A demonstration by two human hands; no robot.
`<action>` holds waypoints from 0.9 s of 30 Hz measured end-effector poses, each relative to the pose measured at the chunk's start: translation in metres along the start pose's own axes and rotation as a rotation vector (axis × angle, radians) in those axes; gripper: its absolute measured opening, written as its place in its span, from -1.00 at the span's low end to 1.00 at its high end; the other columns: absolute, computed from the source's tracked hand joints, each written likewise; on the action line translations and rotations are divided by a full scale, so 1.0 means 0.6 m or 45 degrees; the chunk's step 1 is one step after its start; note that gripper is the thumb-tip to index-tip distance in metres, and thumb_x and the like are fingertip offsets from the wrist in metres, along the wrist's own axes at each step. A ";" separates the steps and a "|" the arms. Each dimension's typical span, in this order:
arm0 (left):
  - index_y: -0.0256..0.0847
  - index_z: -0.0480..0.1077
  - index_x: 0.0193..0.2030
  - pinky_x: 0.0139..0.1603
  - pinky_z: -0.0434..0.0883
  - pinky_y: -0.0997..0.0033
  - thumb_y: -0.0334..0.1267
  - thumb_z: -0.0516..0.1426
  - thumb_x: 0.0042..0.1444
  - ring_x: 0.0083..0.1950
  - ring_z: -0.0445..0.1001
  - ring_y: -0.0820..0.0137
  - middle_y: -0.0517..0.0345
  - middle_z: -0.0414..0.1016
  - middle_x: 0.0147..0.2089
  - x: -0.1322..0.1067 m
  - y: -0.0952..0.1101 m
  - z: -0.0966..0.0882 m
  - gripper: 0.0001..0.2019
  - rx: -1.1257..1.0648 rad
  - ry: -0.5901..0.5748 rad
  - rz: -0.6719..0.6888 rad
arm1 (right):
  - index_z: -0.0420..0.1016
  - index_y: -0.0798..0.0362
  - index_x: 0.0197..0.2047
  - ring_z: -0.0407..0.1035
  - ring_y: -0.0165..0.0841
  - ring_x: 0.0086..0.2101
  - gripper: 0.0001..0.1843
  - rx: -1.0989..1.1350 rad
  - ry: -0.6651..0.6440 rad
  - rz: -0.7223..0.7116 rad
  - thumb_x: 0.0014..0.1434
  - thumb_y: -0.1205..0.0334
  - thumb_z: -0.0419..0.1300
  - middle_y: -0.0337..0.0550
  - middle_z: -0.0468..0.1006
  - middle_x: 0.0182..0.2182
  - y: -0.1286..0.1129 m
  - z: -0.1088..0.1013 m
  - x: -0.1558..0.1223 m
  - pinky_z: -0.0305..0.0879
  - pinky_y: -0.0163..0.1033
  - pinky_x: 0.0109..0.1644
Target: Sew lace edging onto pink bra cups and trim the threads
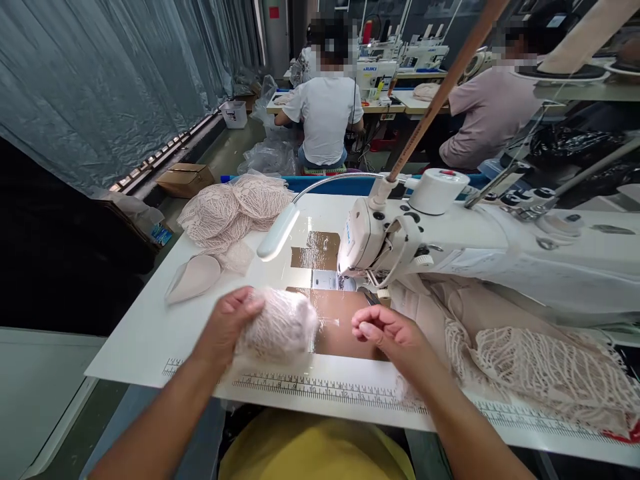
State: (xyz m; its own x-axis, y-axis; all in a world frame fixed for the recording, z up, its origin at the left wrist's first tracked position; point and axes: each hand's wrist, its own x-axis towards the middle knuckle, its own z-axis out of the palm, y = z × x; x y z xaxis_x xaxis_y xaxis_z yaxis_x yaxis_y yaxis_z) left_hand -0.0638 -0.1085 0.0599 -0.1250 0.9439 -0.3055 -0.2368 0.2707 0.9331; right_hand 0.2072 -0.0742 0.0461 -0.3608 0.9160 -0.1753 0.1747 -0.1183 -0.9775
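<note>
My left hand [233, 320] is closed on the edge of a pale lace cup piece [280, 323], which is smeared by motion above the front of the sewing table. To its right, my right hand [387, 333] is held with thumb and fingertips pinched together; whatever may be between them is too small to make out. Just behind those fingers shows a small dark tool [369, 295], partly hidden. The sewing machine [360, 237] stands beyond both hands, its needle area lit by a lamp [279, 231] on a bent neck.
Stacked lace cups [225, 210] and a smooth beige cup [195, 277] lie on the table's left side. Beige lace fabric [545, 360] is heaped at the right under the machine arm. A printed ruler [320, 390] runs along the front edge. Two people [325, 120] sit at machines ahead.
</note>
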 end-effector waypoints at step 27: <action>-0.31 0.44 -0.01 -0.13 0.45 0.18 -0.34 -0.05 0.29 -0.11 0.44 0.23 -0.13 0.48 0.06 0.112 -0.071 0.120 -0.72 1.601 -0.587 1.149 | 0.51 0.00 -0.11 0.36 -0.34 -0.35 -0.63 -1.717 0.041 -0.365 0.21 0.54 -0.02 -0.11 0.50 -0.29 0.037 0.018 0.054 0.14 -0.26 -0.35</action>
State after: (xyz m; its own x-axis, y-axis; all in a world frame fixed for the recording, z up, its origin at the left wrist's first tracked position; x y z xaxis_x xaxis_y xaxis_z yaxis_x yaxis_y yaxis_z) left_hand 0.0074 -0.0429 0.0134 0.5619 0.7837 0.2646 0.6780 -0.6196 0.3955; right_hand 0.1893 -0.0515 0.0171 -0.5167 0.8556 0.0317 0.8494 0.5169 -0.1064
